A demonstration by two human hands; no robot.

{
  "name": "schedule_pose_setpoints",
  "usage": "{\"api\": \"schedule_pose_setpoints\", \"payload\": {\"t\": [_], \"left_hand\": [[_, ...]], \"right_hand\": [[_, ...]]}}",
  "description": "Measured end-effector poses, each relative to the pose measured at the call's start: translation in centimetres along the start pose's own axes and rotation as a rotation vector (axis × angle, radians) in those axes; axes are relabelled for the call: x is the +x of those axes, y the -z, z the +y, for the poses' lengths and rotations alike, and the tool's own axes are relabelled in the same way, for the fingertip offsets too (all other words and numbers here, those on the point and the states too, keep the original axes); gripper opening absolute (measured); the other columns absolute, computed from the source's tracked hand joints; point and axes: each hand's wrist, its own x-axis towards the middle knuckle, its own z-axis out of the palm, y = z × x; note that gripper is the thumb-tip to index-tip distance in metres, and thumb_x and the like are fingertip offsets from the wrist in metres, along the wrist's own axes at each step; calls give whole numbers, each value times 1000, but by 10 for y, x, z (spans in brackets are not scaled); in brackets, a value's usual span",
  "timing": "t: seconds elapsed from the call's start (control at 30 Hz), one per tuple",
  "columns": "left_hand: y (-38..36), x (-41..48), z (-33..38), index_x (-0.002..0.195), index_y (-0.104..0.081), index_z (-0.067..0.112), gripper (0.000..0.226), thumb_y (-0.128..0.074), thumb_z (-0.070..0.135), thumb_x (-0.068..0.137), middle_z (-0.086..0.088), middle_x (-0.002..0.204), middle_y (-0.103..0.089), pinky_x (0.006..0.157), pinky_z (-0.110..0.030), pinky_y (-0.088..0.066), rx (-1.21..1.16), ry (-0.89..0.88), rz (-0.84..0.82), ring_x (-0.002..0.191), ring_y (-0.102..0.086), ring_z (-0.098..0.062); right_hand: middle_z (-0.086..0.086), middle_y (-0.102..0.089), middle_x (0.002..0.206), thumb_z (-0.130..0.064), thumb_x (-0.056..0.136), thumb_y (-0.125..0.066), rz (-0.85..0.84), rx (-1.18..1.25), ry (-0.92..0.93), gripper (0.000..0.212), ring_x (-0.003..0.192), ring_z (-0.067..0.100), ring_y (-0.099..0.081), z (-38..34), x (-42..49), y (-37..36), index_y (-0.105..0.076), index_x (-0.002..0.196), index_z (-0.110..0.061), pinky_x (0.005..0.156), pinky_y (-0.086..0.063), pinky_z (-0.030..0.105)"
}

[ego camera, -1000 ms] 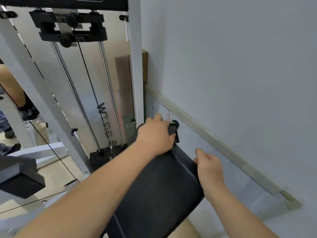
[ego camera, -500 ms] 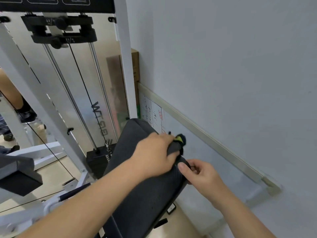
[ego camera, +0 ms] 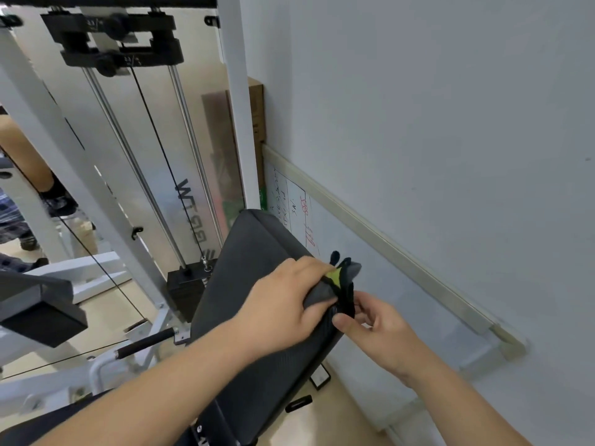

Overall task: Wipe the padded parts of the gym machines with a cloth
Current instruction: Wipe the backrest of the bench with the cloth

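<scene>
The left hand (ego camera: 283, 304) reaches palm-down across the black back pad (ego camera: 251, 284), fingers closed on the grey-and-yellow cloth (ego camera: 338, 281) at the pad's right edge. The right hand (ego camera: 380, 333), beside the wall (ego camera: 450, 123), pinches the cloth's dark lower corner.

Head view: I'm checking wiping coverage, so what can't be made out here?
- Cloth: mostly covered by the left hand.
- Back pad: lower part hidden by both forearms.
- Right hand: its fingertips are hidden behind the cloth.
- Whiteboard writing: too small to read.
</scene>
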Motion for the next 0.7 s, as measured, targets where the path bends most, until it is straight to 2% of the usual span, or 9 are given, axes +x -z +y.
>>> {"api": "schedule_pose_setpoints", "payload": {"t": [0.1, 0.2, 0.27, 0.33, 0.4, 0.5, 0.57, 0.63, 0.7], "left_hand": [[7, 19, -35, 133, -51, 33, 42, -53, 45, 93, 11, 129, -57, 82, -44, -57, 161, 35, 95, 112, -56, -19], [2, 29, -51, 133, -54, 25, 44, -54, 46, 95, 4, 132, -55, 83, -48, -56, 177, 328, 272, 116, -53, -23], [-13, 19, -35, 133, -56, 21, 42, -59, 41, 95, 3, 131, -55, 80, -44, -54, 132, 397, 379, 114, -52, -22], [-34, -5, -7, 130, -57, 20, 39, -60, 37, 95, 4, 125, -55, 78, -33, -49, 34, 377, 452, 110, -51, -19], [-62, -38, 19, 128, -59, 19, 39, -60, 35, 93, 5, 123, -54, 78, -25, -45, -78, 348, 476, 110, -50, -16], [-83, -75, 25, 130, -54, 20, 46, -66, 28, 87, 4, 126, -53, 73, -31, -54, -95, 252, 426, 111, -51, -20], [-75, -69, -9, 130, -49, 22, 53, -71, 21, 82, 1, 127, -51, 71, -35, -57, -10, 232, 406, 112, -51, -24], [-60, -56, -49, 132, -46, 20, 55, -72, 16, 83, -5, 129, -48, 80, -41, -54, 51, 406, 427, 114, -50, -29], [-52, -45, -69, 136, -47, 14, 48, -65, 24, 93, -11, 129, -49, 90, -44, -47, -49, 683, 500, 118, -49, -34]], "right_hand": [[-11, -78, 98, -17, 97, -71, 2, 4, 22, 19, 89, 8, -68, -1, 0, -2, -72, 114, -26, 84, -54, 22], [-15, -77, 95, -16, 98, -69, -8, 6, 29, 19, 89, 6, -68, -2, -2, -2, -73, 114, -26, 83, -53, 20], [-10, -78, 98, -18, 97, -71, -3, 27, 34, 20, 92, 10, -70, 0, -2, -2, -73, 115, -25, 85, -55, 24], [-4, -78, 95, -20, 91, -75, 11, 129, 18, 22, 88, 9, -70, -2, -3, -3, -75, 113, -19, 81, -55, 23], [7, -73, 86, -21, 77, -74, 34, 192, -11, 28, 81, 11, -68, -6, -2, -5, -77, 102, -10, 77, -53, 24], [2, -60, 75, -24, 68, -70, 104, 172, -43, 29, 75, 15, -58, -11, 3, -10, -72, 86, -2, 75, -46, 33], [0, -56, 76, -45, 72, -67, 175, 123, -71, 48, 77, 17, -54, -14, 6, -15, -64, 85, 2, 75, -44, 37], [-3, -51, 75, -64, 80, -64, 253, 13, -125, 62, 72, 15, -50, -20, 6, -25, -54, 80, -4, 72, -44, 38], [-7, -42, 69, -65, 88, -63, 346, -64, -130, 54, 61, 11, -41, -23, 3, -39, -43, 75, -17, 64, -38, 34]]}}
